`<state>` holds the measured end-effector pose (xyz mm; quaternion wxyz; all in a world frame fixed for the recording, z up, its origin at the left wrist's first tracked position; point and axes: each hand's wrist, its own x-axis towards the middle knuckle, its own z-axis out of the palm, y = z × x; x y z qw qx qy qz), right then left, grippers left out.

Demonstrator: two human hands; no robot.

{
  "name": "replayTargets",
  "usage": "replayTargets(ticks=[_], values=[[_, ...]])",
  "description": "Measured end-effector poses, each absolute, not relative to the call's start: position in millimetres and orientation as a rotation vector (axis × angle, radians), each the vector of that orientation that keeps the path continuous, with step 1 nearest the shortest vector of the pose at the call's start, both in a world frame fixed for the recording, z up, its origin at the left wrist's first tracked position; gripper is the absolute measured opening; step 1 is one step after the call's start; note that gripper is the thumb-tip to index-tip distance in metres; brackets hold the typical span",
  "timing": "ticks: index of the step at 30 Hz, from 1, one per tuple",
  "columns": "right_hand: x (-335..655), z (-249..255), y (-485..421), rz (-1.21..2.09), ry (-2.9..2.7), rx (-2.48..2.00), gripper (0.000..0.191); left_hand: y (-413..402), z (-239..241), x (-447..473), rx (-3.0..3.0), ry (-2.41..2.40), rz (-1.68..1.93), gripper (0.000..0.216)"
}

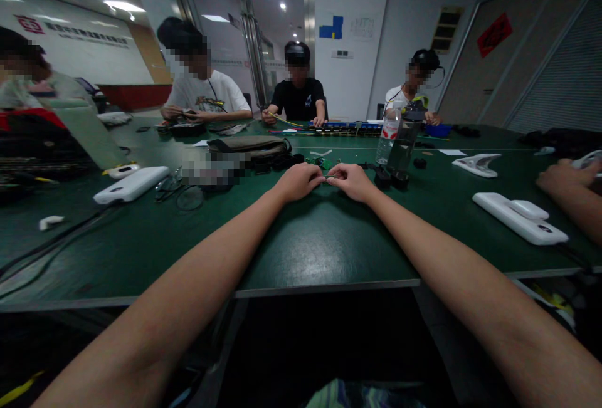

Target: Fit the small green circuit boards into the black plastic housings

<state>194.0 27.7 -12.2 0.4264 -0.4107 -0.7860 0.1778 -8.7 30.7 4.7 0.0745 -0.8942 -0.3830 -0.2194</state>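
Note:
Both my arms reach forward over the green table point(324, 245). My left hand point(301, 181) and my right hand point(352, 181) meet near its middle with fingers pinched together. Between the fingertips is a small thin green piece point(331, 177), gripped from both sides; it resembles a circuit board, but it is too small to make out fully. Just beyond my hands lie several small green circuit boards point(316, 161) and a pale strip point(322, 153). Black blocks point(382, 176) stand close to the right of my right hand.
A clear water bottle point(388, 135) and a dark bottle point(405, 145) stand upright beyond my right hand. White power banks point(132, 185) point(520, 217) lie at both sides, with cables. A bag point(251, 146) lies ahead left. Several people sit around the table; a co-worker's hand point(567, 179) is at right.

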Motion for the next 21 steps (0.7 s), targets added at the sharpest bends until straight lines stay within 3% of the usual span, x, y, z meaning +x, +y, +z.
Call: replayTargets(ticks=[21], values=[[193.0,-10.2,24.5,0.382,-2.012,-1.059,0.014,29.9,4.9,-8.5,-2.676,-1.169,-0.633,0.027]])
